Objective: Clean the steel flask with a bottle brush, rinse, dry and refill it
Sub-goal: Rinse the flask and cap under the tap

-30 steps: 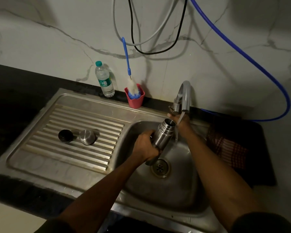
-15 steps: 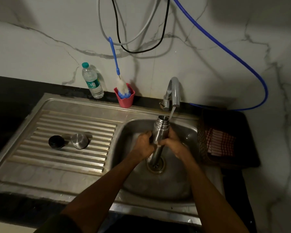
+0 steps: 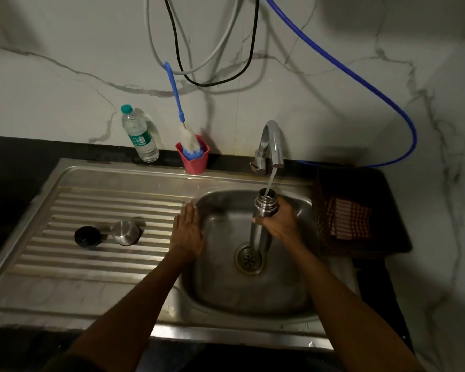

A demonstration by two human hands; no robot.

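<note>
One hand, the right hand (image 3: 278,220), has its fingers clamped on the steel flask (image 3: 262,218) filling under the tap (image 3: 273,146); left hand (image 3: 187,232) flat, fingers together; brushing likely follows

Dim veined marble wall (image 3: 333,108)

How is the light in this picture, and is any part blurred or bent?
Head view: dim; cables cast soft shadows on the wall; glare on the tap; left hand slightly blurred; wide-angle lens bends the sink edges.
</note>
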